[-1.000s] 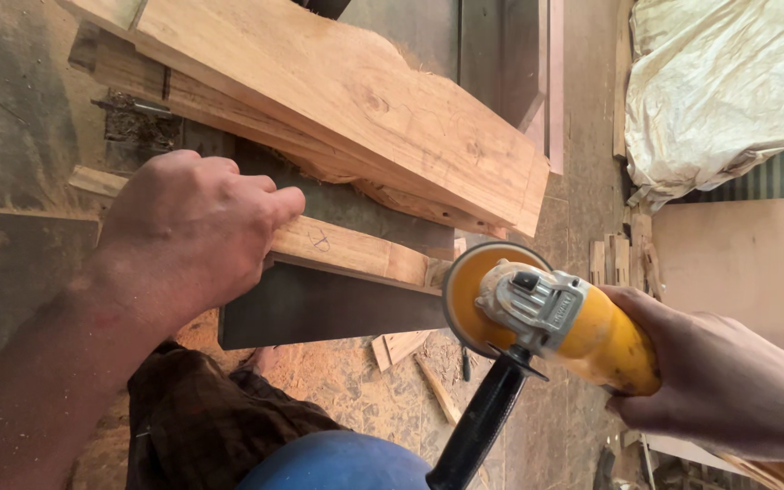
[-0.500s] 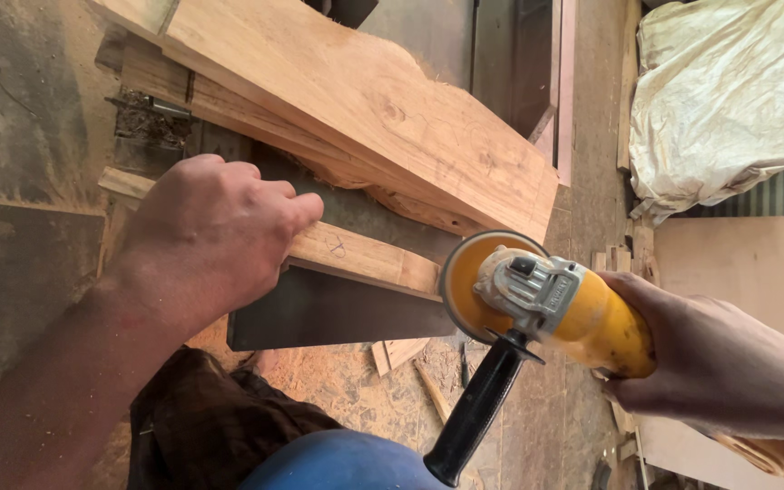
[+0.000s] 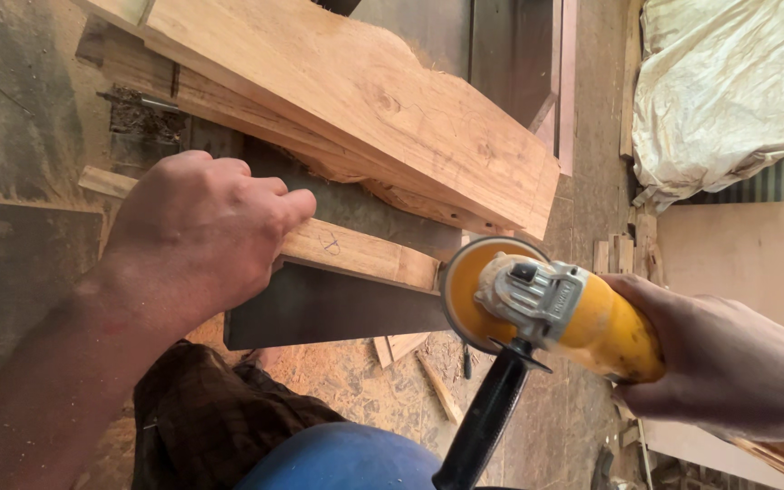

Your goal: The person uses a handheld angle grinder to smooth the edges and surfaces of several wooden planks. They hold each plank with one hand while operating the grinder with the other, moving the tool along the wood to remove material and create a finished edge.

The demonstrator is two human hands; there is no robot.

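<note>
My left hand (image 3: 197, 231) lies palm down on a narrow wooden strip (image 3: 365, 254), with its fingers curled over the strip's near end. My right hand (image 3: 728, 358) grips the body of a yellow angle grinder (image 3: 583, 318). The grinder's round disc (image 3: 465, 295) sits right at the strip's right end. Its black side handle (image 3: 487, 422) points down toward me. Below the strip a dark flat panel (image 3: 328, 308) stands on edge.
A thick pale timber slab (image 3: 365, 100) lies slanted just behind the strip. A white sack (image 3: 723, 82) rests at the upper right, a plywood sheet (image 3: 746, 254) below it. Sawdust and wood offcuts (image 3: 419, 363) cover the floor. My knee in blue and dark cloth (image 3: 256, 436) fills the bottom.
The view has shifted slightly. My left hand has stayed on the strip, and the grinder disc has kept its place at the strip's right end.
</note>
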